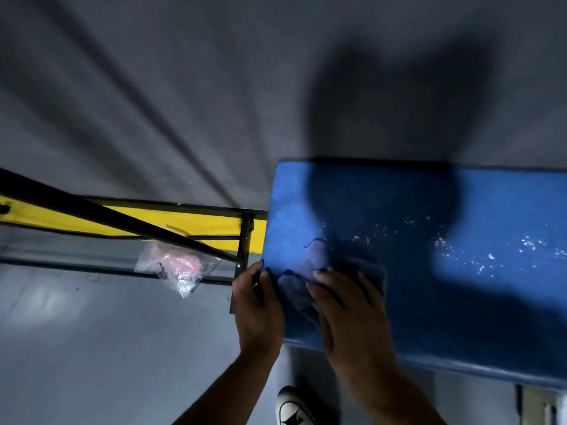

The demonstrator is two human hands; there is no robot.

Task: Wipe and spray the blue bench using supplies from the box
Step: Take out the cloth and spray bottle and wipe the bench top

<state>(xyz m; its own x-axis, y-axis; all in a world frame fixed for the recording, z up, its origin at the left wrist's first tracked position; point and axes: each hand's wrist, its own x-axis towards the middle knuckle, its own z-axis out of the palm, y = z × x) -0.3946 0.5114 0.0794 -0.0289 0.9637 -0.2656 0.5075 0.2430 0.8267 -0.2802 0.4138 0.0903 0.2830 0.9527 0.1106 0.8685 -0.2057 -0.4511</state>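
Plastic bag: clear, pink contents, lying under the yellow bench; left of the work, untouched.
Left hand: at the blue worktop's left end, fingers curled over the edge and seemingly onto the cloth's near corner; whether they pinch it cannot be told.
Cloth: dark blue, soft, limp and light; lies bunched on the worktop's left part. Likely best pressed flat under a palm, or gathered at a corner.
Right hand: spread flat, straight fingers pressing the cloth down.
Worktop surface: stiff, chipped; white specks to the right probably need wiping.
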